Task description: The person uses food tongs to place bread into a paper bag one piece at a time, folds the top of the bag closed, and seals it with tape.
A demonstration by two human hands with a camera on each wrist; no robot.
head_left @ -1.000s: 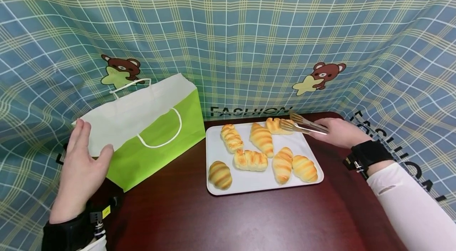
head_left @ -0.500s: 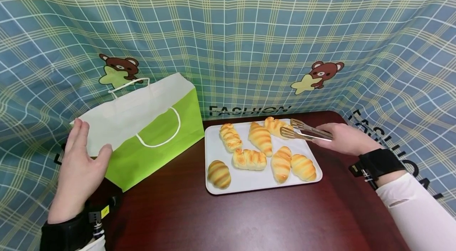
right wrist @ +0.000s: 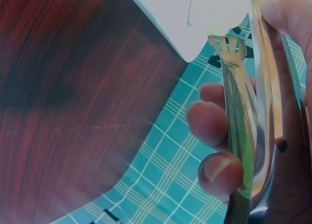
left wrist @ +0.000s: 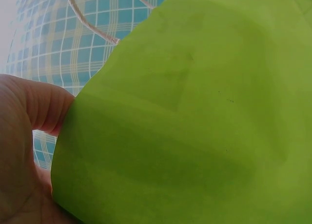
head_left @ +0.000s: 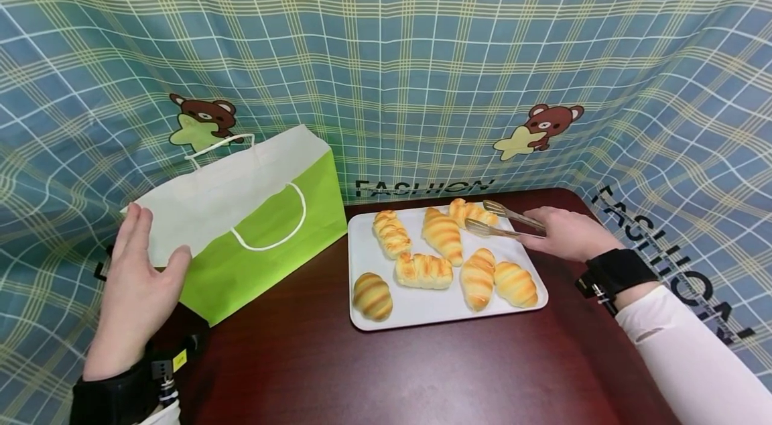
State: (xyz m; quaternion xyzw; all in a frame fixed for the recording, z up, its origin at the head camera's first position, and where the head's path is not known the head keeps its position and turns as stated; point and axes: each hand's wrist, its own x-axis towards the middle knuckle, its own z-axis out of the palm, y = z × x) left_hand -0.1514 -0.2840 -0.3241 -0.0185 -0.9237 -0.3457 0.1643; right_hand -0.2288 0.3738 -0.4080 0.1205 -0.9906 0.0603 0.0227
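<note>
My right hand [head_left: 563, 234] grips metal tongs [head_left: 512, 216], fingers and thumb wrapped round the two arms in the right wrist view. The slotted ends of the tongs stand apart at the twisted bread roll [head_left: 466, 212] in the tray's back right corner, one end on its near side and the other by its right end. On the left, my left hand [head_left: 137, 284] lies against the left end of a green and white paper bag [head_left: 271, 244], fingers straight and thumb spread. In the left wrist view the thumb [left wrist: 46, 104] meets the edge of the bag's green side.
A white tray [head_left: 416, 314] bears several breads, among them a round striped roll [head_left: 372, 296] at front left and a croissant [head_left: 442, 236]. The dark wooden table [head_left: 386, 371] ends at a checked cloth [head_left: 410, 76] behind. The bag's rope handle [head_left: 277, 247] hangs in front.
The tongs first drew back right and lower, then moved left, bringing their ends around the back right roll, which has turned slightly. The left hand keeps its place on the bag.
</note>
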